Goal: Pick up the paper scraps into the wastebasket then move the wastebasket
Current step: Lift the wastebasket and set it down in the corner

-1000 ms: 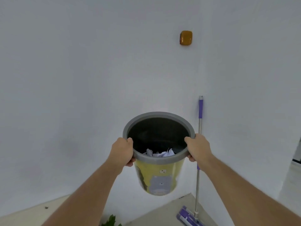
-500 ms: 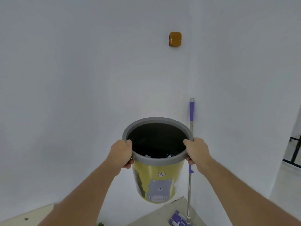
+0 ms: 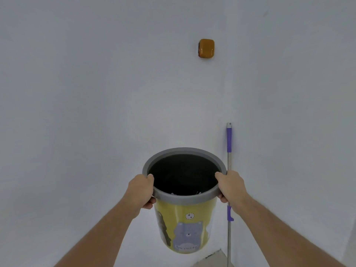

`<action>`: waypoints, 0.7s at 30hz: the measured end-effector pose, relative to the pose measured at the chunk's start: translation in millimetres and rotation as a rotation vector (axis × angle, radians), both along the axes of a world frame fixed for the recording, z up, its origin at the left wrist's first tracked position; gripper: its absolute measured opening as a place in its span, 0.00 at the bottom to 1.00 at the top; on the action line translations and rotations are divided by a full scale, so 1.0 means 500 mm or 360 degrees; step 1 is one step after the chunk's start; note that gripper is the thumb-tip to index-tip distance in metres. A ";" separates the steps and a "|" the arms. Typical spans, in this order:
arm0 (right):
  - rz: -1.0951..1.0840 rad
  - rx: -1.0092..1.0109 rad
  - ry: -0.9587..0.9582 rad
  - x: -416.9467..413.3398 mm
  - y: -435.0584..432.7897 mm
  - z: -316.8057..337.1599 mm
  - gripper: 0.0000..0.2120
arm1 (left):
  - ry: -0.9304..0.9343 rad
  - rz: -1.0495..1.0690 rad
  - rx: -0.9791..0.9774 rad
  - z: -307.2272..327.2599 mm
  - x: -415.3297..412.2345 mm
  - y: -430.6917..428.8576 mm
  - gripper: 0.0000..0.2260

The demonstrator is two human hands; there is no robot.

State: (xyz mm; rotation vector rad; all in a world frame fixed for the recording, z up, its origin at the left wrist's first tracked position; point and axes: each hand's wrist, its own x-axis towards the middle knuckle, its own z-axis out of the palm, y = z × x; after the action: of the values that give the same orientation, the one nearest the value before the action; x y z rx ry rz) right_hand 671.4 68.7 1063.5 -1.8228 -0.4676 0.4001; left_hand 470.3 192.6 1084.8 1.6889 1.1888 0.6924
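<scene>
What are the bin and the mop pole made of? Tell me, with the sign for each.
Bin: likely plastic; matte grey rim, smooth yellow wall with a printed bear, possibly a wrap. Both hands, left and right, hold it by the rim.
Mop pole: looks like metal, silvery with a sheen; the purple grip seems plastic or rubber.

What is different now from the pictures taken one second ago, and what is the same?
The view has turned right and tilted up: the floor and the mop head have left the picture, and less of the paper scraps shows over the near rim. The left hand and right hand still grip the wastebasket by its rim, in the air. The mop still leans against the wall.
</scene>
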 end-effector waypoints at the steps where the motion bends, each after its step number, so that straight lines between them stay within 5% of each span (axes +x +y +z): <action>1: -0.0011 0.0006 -0.0003 0.009 0.018 0.001 0.07 | -0.0001 -0.0019 0.0004 0.002 0.010 0.019 0.13; 21: -0.0144 -0.0015 -0.0002 0.262 0.197 -0.008 0.10 | 0.0021 -0.0211 0.0009 -0.014 0.289 0.242 0.12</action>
State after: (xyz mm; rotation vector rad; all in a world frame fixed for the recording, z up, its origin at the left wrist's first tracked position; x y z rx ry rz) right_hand 802.6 167.2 1059.6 -1.8462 -0.3834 0.3395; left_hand 615.0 313.4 1078.0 1.7615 1.0740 0.6046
